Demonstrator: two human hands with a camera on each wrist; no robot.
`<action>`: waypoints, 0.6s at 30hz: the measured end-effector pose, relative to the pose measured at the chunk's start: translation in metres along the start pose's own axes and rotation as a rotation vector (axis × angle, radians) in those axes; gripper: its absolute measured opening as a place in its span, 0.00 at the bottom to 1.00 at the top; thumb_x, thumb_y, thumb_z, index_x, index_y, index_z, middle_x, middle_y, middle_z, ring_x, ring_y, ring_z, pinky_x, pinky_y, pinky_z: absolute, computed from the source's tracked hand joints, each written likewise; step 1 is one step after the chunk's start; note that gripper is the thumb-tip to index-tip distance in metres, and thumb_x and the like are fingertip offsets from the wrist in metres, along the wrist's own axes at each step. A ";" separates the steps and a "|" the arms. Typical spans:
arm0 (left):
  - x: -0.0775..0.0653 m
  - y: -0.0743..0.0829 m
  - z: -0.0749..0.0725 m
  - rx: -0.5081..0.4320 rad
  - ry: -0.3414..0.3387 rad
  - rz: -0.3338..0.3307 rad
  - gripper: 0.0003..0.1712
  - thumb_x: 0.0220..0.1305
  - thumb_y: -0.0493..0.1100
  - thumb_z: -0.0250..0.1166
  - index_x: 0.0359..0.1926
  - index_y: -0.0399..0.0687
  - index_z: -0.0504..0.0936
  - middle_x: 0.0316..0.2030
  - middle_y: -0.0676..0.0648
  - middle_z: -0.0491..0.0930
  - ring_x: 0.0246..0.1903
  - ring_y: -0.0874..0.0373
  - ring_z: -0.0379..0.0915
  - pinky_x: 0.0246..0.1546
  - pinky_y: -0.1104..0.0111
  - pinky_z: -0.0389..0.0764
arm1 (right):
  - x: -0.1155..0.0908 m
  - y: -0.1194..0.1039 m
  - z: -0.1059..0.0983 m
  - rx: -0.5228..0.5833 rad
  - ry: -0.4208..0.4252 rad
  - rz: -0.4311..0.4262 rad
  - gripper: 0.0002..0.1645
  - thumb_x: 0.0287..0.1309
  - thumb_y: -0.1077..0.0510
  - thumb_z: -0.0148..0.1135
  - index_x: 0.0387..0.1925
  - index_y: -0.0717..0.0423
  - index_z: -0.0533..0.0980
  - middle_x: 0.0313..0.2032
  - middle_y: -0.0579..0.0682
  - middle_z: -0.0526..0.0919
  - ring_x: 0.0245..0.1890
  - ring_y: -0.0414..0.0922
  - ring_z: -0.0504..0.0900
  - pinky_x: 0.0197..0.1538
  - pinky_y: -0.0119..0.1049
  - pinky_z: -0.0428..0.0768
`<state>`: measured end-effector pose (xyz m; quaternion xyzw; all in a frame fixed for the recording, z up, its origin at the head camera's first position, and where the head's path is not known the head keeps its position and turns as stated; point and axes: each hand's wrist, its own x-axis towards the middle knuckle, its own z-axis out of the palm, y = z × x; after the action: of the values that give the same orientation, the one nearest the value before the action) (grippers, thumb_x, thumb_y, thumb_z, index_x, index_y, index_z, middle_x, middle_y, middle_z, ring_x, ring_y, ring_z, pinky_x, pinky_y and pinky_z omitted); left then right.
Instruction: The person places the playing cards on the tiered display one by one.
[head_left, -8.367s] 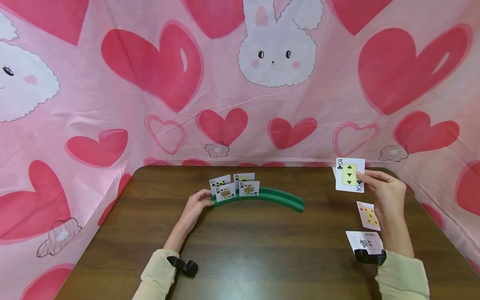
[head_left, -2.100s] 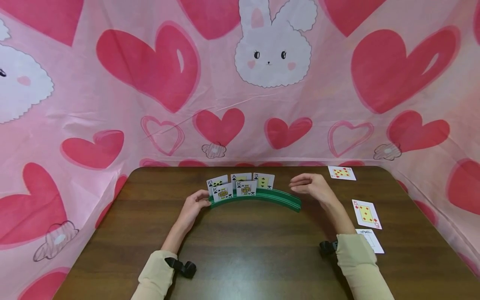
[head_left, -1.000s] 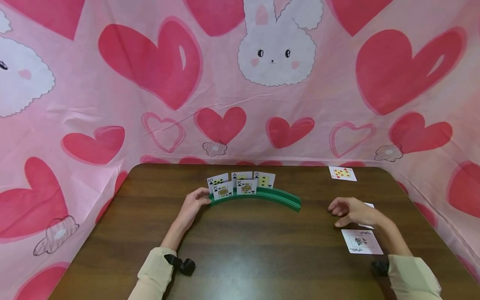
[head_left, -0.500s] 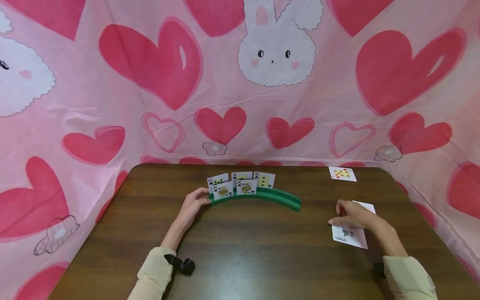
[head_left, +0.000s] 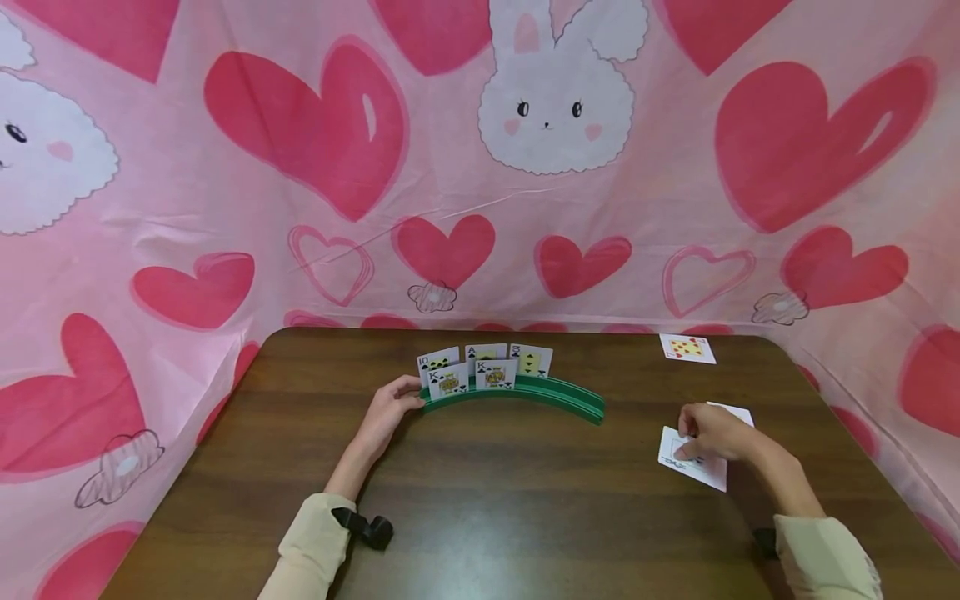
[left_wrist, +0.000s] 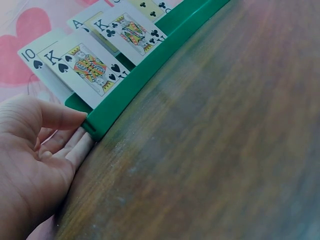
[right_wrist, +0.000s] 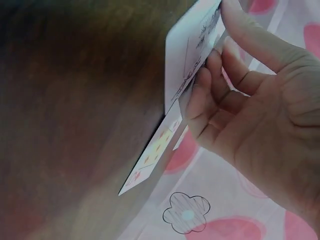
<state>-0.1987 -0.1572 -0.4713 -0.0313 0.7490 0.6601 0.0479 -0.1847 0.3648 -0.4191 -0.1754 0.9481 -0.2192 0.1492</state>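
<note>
My left hand (head_left: 386,412) grips the left end of a curved green playing card holder (head_left: 558,396), its thumb and fingers on that end in the left wrist view. Upright in the holder stand a ten of spades (left_wrist: 34,53), a king of spades (left_wrist: 90,70), a partly hidden ace (head_left: 483,351), a king of clubs (left_wrist: 131,34) and a three of clubs (head_left: 531,361). My right hand (head_left: 720,433) pinches a joker card (right_wrist: 192,55), thumb on its face and fingers behind. The five of diamonds (right_wrist: 156,150) lies beside it, mostly hidden by that hand in the head view.
A seven of hearts (head_left: 687,348) lies face up near the table's far right corner. The brown wooden table (head_left: 525,517) meets a pink cloth backdrop (head_left: 450,183) with hearts and rabbits along its far edge.
The three of clubs went from my right hand into the holder. That hand then moved right to the joker, which has shifted, turned and come into its grasp. My left hand stays at the holder.
</note>
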 end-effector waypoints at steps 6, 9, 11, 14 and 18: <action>0.004 -0.005 -0.002 0.009 -0.002 -0.016 0.16 0.69 0.29 0.59 0.56 0.29 0.79 0.60 0.32 0.77 0.52 0.50 0.76 0.51 0.67 0.73 | 0.004 -0.003 0.001 0.005 0.077 0.019 0.22 0.46 0.63 0.81 0.32 0.63 0.71 0.26 0.48 0.73 0.28 0.45 0.71 0.32 0.37 0.70; 0.004 -0.005 -0.001 0.008 -0.006 -0.013 0.16 0.69 0.29 0.59 0.56 0.28 0.79 0.59 0.32 0.77 0.52 0.50 0.76 0.51 0.67 0.73 | 0.007 -0.005 0.001 -0.031 0.171 0.013 0.19 0.48 0.64 0.78 0.31 0.63 0.72 0.24 0.48 0.73 0.26 0.45 0.71 0.29 0.38 0.70; 0.004 -0.005 0.000 0.003 -0.005 -0.009 0.16 0.69 0.29 0.59 0.56 0.30 0.79 0.59 0.33 0.77 0.51 0.51 0.76 0.51 0.67 0.73 | 0.008 -0.008 0.000 -0.068 0.276 0.018 0.17 0.48 0.65 0.77 0.29 0.63 0.73 0.22 0.47 0.73 0.25 0.46 0.71 0.28 0.40 0.69; 0.003 -0.005 0.000 -0.005 -0.003 -0.006 0.16 0.69 0.30 0.60 0.56 0.31 0.80 0.60 0.35 0.78 0.52 0.52 0.76 0.51 0.68 0.72 | 0.009 -0.013 -0.005 -0.114 0.482 0.009 0.17 0.47 0.67 0.77 0.25 0.60 0.73 0.19 0.46 0.70 0.22 0.46 0.68 0.26 0.40 0.65; 0.003 -0.005 0.000 -0.003 0.002 0.002 0.16 0.69 0.31 0.60 0.56 0.32 0.80 0.60 0.35 0.77 0.52 0.52 0.75 0.51 0.67 0.72 | 0.013 -0.025 -0.015 -0.087 0.696 -0.018 0.20 0.47 0.66 0.78 0.22 0.57 0.70 0.16 0.44 0.64 0.20 0.44 0.63 0.25 0.38 0.60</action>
<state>-0.2007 -0.1582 -0.4768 -0.0313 0.7481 0.6612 0.0465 -0.1945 0.3437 -0.3972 -0.1045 0.9491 -0.2264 -0.1927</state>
